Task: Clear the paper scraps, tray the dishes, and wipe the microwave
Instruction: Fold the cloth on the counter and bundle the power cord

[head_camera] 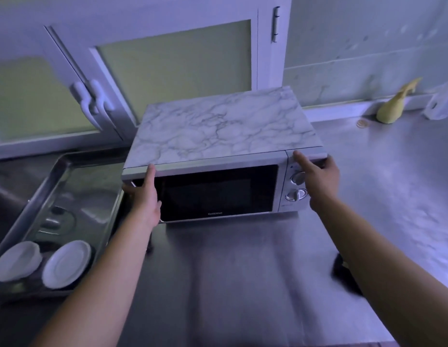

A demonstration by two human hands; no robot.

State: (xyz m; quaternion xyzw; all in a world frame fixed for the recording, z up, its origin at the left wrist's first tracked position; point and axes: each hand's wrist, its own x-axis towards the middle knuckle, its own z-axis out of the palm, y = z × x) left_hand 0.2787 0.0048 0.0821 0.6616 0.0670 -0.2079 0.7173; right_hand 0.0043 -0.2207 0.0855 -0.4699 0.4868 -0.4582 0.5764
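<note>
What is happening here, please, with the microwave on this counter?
A person holds the microwave with both hands. The left hand grips its front left corner and the right hand grips its front right corner, by the knobs. It stands on the steel counter with its door closed. To its left, two white dishes lie in a metal tray. What looks like a yellow cloth lies by the back wall, away from both hands.

- Your microwave [217,136] has a smooth, marble-patterned top and a glossy dark door.
- Your counter [243,271] is brushed matt metal.
- Your tray [92,176] is shiny metal.
</note>
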